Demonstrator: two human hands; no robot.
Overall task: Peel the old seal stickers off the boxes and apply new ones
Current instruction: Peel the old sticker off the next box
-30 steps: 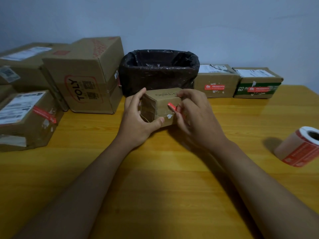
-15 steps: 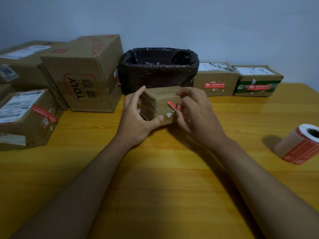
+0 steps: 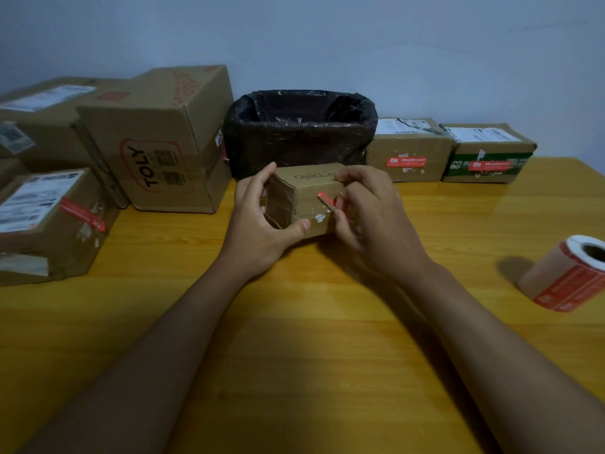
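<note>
Pinched between thumb and fingertips of the right hand is a partly lifted red seal sticker, whose loose end curls up off the near face of a small brown cardboard box. That box is gripped by the left hand, with the thumb laid along the lower front edge and the fingers wrapped round the far left side. It is held just above a yellow wooden table, in front of a bin lined with a black plastic bag. White paper scraps are seen on the box face just below the sticker, close beside the left thumb tip. The sticker thus lies between the two hands, at the fingertips of the right one and near the box's right end.

To the left of the bin a large cardboard box printed with TOLY is stood, with a further carton behind it and a labelled carton bearing a red strip nearer the table edge. To the right of the bin two low cardboard boxes are set side by side against the wall, each with a red sticker on its front. A roll of red and white seal stickers is laid on its side at the far right, well apart from both hands
</note>
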